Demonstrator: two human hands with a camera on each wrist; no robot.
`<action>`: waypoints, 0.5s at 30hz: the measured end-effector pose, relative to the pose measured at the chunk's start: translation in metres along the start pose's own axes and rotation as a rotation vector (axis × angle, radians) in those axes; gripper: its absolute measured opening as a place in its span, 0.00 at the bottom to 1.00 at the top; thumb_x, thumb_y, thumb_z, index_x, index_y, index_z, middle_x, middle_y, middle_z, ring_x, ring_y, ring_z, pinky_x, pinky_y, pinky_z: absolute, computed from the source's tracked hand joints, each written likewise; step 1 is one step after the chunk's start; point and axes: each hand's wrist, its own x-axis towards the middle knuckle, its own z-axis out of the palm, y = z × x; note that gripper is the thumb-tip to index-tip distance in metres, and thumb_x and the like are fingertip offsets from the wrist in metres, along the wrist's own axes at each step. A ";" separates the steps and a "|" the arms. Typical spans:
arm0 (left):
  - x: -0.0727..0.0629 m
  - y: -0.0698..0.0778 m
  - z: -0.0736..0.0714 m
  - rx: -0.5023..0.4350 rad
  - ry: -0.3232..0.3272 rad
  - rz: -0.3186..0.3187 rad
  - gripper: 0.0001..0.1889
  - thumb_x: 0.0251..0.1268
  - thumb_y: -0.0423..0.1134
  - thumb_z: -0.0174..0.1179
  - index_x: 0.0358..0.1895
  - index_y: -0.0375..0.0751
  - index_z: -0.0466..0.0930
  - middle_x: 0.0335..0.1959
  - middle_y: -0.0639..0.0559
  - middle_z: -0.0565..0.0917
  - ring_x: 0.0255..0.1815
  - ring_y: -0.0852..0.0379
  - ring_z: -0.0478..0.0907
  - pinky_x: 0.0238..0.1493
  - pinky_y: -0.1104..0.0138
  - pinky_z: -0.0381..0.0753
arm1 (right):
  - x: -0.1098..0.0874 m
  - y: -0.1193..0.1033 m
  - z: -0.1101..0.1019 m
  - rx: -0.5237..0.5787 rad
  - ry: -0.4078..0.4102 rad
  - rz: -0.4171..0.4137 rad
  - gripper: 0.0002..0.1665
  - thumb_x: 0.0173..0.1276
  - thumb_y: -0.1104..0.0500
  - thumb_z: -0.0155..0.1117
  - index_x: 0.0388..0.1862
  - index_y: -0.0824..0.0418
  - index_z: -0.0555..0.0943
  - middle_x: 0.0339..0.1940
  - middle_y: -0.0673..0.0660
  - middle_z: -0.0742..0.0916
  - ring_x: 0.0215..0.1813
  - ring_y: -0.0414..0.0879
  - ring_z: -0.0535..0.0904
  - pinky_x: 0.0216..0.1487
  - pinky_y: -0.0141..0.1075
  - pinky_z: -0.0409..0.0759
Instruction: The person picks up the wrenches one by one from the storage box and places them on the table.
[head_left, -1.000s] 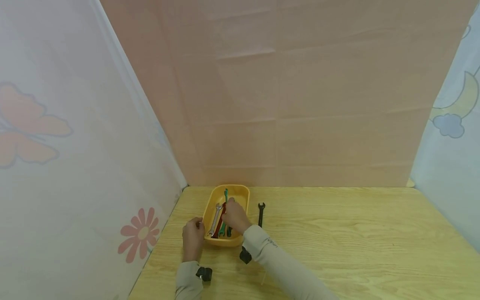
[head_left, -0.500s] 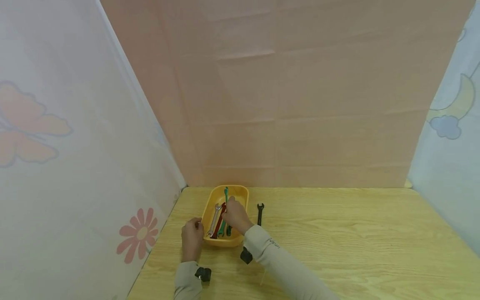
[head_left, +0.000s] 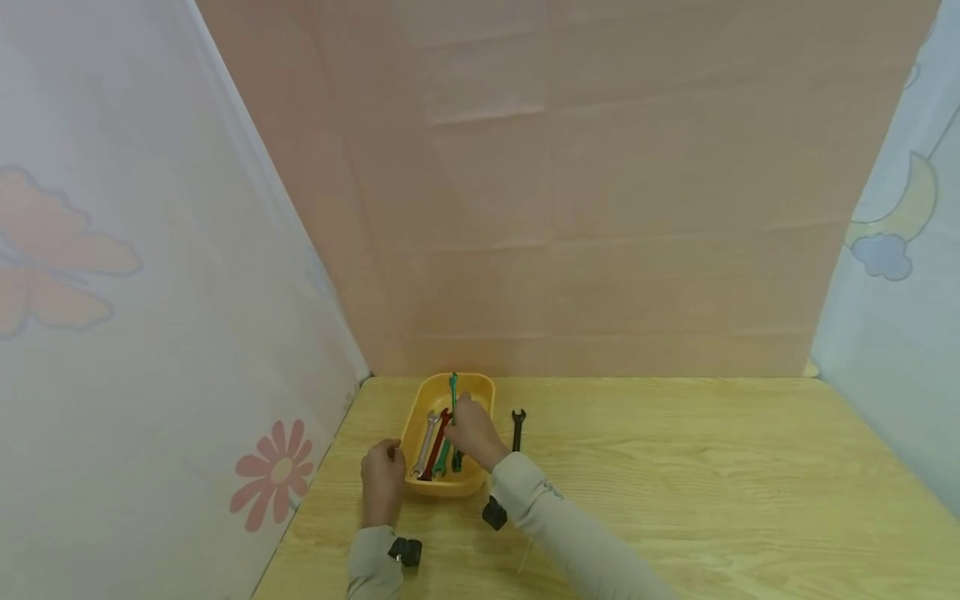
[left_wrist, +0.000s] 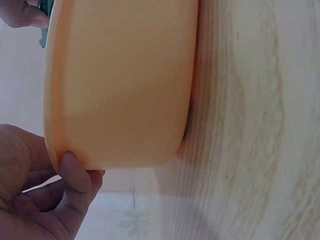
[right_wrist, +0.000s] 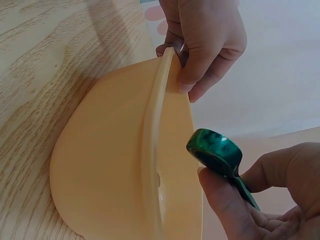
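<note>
A yellow plastic bin (head_left: pixel 414 417) stands at the table's far left. My left hand (head_left: pixel 382 479) pinches its left rim, thumb outside, as the left wrist view shows. Over the bin, my right hand (head_left: pixel 474 432) holds a green wrench (head_left: pixel 453 392) between thumb and fingers. That wrench's ring end (right_wrist: pixel 217 150) sticks out from the grip in the right wrist view, and its middle is hidden by the hand in the head view. Inside the bin lie a silver wrench (head_left: pixel 425 444), a red wrench (head_left: pixel 436 448) and another green wrench (head_left: pixel 442 460).
A black wrench (head_left: pixel 517 427) lies on the wooden table (head_left: pixel 675 467) to the right of the bin, partly covered by the right forearm. A pink backdrop (head_left: pixel 600 275) rises behind the table, and a white printed sheet (head_left: pixel 187 333) stands at the left.
The green wrench in my right hand has risen slightly relative to the bin. My left hand stays at the rim. The whole head view has shifted a little.
</note>
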 end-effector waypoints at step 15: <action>0.000 0.002 0.000 0.009 0.006 0.000 0.11 0.66 0.21 0.55 0.47 0.19 0.81 0.39 0.29 0.85 0.32 0.47 0.82 0.28 0.60 0.82 | -0.007 0.002 -0.017 0.057 0.057 -0.019 0.15 0.66 0.70 0.58 0.50 0.75 0.70 0.14 0.52 0.74 0.10 0.40 0.68 0.11 0.30 0.65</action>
